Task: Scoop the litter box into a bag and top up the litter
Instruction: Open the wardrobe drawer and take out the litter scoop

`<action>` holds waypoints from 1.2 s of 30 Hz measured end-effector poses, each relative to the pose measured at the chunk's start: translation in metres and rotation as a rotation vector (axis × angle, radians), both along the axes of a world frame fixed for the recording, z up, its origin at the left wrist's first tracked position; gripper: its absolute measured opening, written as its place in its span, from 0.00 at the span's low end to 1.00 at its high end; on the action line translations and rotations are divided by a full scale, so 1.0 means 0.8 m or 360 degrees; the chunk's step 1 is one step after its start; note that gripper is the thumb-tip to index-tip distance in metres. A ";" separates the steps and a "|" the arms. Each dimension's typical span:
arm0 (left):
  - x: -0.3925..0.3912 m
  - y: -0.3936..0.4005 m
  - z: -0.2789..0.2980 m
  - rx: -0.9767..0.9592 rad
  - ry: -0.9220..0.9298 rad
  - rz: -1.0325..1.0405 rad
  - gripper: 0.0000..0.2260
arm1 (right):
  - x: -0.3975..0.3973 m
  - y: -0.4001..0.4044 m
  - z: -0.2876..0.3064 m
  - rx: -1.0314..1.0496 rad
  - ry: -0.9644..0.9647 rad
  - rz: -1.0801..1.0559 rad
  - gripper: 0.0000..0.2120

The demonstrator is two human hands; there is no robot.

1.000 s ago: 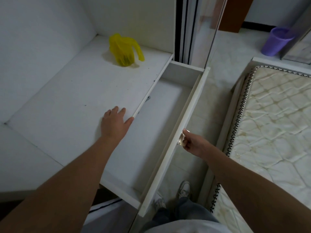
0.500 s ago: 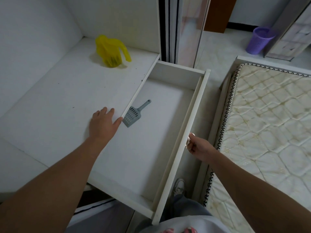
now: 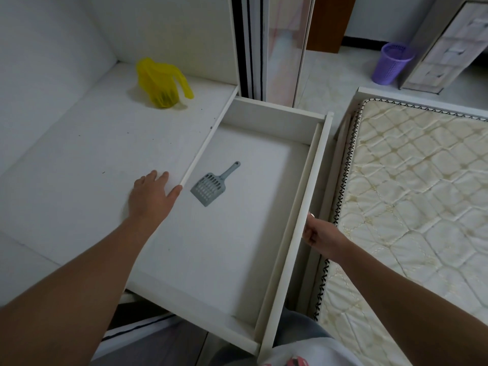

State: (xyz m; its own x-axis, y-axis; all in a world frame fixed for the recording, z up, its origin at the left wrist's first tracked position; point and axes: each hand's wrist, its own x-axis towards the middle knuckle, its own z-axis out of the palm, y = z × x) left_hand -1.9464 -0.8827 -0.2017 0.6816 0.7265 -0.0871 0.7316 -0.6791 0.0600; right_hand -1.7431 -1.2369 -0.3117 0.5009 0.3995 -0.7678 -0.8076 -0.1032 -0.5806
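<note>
A grey slotted litter scoop [image 3: 212, 186] lies flat inside the open white drawer [image 3: 295, 207], handle pointing to the far right. My left hand [image 3: 151, 198] rests flat on the white desktop [image 3: 92, 159], fingers apart, thumb at the desktop's edge just left of the scoop. My right hand [image 3: 317, 235] is closed on the drawer handle on the outside of the drawer front. A yellow plastic bag [image 3: 161, 83] with dark contents stands at the far end of the desktop.
A bare quilted mattress [image 3: 412, 196] lies close on the right of the drawer. A purple mesh bin [image 3: 390, 63] stands on the tiled floor beyond. A mirrored sliding door [image 3: 280, 48] rises behind the drawer. White walls enclose the desktop at left.
The drawer has slid further out under my right hand's pull, uncovering the grey scoop that was hidden a second ago. My left hand stays planted on the desktop.
</note>
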 end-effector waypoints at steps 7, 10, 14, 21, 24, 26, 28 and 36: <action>0.000 0.000 -0.001 0.0015 0.0006 -0.0017 0.28 | -0.001 -0.017 0.003 -0.0011 -0.0035 0.0016 0.12; 0.000 -0.001 -0.001 0.0021 0.0001 -0.0024 0.28 | -0.003 -0.017 0.012 -0.0008 0.0001 -0.0019 0.14; 0.000 -0.001 0.000 0.0024 0.0014 -0.0020 0.29 | -0.007 -0.017 0.023 -0.0048 0.0005 -0.0089 0.13; 0.000 -0.004 -0.002 0.0006 -0.0013 0.0011 0.28 | -0.015 0.008 0.042 -0.0372 -0.0709 -0.0209 0.13; 0.000 -0.006 -0.002 -0.0005 -0.0024 0.0029 0.28 | -0.011 0.019 0.050 -0.0516 -0.0895 -0.0213 0.21; -0.001 -0.008 -0.002 -0.0013 -0.0034 0.0048 0.27 | -0.010 0.026 0.064 -0.0572 -0.1051 -0.0256 0.21; -0.003 -0.010 -0.004 0.0003 -0.0060 0.0046 0.27 | -0.009 0.033 0.077 -0.0599 -0.1235 -0.0234 0.22; -0.003 -0.011 -0.009 0.0049 -0.0112 0.0047 0.26 | 0.004 0.075 0.120 -0.0688 -0.1884 0.0140 0.23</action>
State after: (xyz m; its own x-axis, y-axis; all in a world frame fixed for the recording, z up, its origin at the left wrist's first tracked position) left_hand -1.9487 -0.8912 -0.2087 0.6635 0.7480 -0.0169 0.7460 -0.6596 0.0914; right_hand -1.7399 -1.1771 -0.2153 0.9537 0.2955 0.0558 0.2018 -0.4914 -0.8472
